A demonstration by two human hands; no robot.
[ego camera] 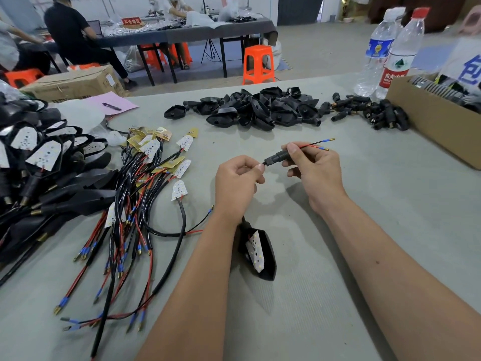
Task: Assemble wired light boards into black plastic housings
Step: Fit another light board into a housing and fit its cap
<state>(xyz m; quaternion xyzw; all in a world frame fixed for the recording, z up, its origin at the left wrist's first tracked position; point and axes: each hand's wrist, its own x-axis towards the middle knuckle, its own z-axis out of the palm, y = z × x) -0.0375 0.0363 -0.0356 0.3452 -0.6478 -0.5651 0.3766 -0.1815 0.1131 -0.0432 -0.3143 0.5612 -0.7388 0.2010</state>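
Note:
My right hand (311, 168) pinches a small black threaded stem piece (277, 158) above the table, with red and black wires (316, 145) running out past the fingers. My left hand (238, 182) grips the cable at the stem's lower end. That cable drops below my left wrist to a black housing (264, 252) hanging near the table with a white light board (255, 250) inside it. Loose wired light boards (156, 162) lie tangled at the left. Empty black housings (250, 108) are heaped at the table's far side.
Finished housings with boards (44, 162) are piled at the far left. Black stem pieces (372, 110) lie beside a cardboard box (429, 118) at the right, with two water bottles (385, 50) behind. A pink sheet with a pen (112, 106) lies far left. People sit at a far table.

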